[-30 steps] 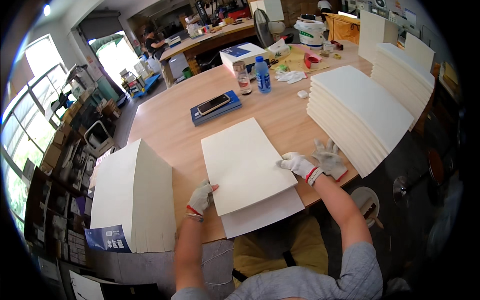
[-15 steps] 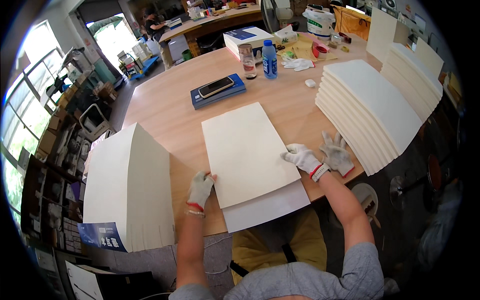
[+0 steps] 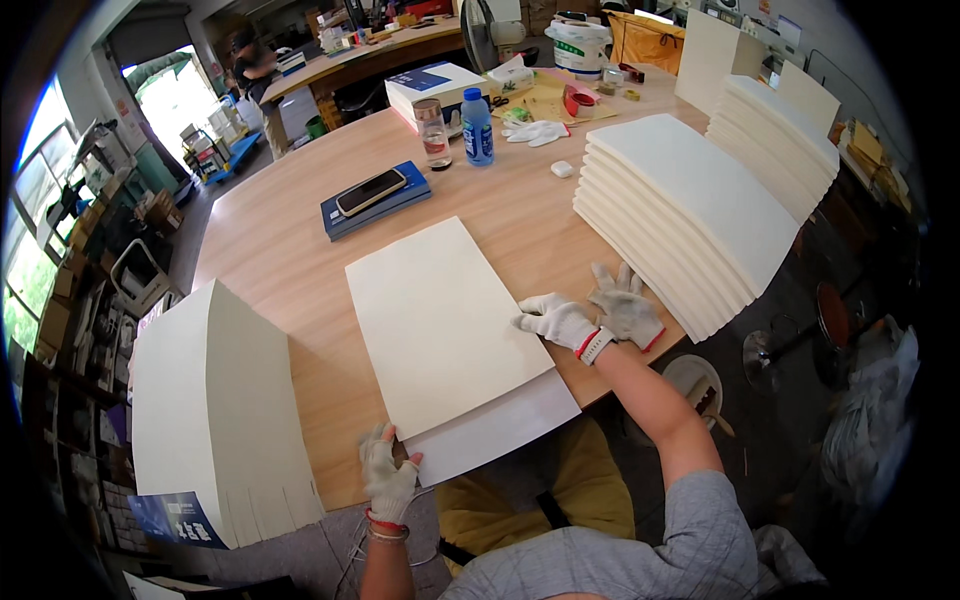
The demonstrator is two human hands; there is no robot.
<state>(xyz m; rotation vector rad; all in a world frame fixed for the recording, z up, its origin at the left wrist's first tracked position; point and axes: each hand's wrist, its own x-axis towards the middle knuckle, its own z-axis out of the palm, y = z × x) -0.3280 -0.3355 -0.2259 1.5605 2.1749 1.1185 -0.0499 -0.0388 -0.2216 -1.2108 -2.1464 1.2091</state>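
Note:
A large cream sheet (image 3: 445, 320) lies on the wooden table in front of me, over a white sheet (image 3: 490, 430) that sticks out at its near edge. My right hand (image 3: 560, 322), in a white glove with bare fingertips, holds the cream sheet's right edge, fingers pressed together. At the near left corner is my left hand (image 3: 388, 470), gloved the same way. Its thumb and fingers are apart, touching the corner. Beside my right hand lies a loose grey-white glove (image 3: 626, 305).
Tall stacks of cream boards stand at left (image 3: 220, 420) and right (image 3: 690, 220). Farther back are a phone (image 3: 371, 191) on a blue box (image 3: 376, 212), a glass bottle (image 3: 433, 135), a blue bottle (image 3: 478, 128), and a white bucket (image 3: 580, 48). Someone (image 3: 258, 90) stands far left.
My left hand has slid from the cream sheet's left edge toward me, to its near corner, and its fingers have spread. My right hand stays at the right edge. The whole view has shifted.

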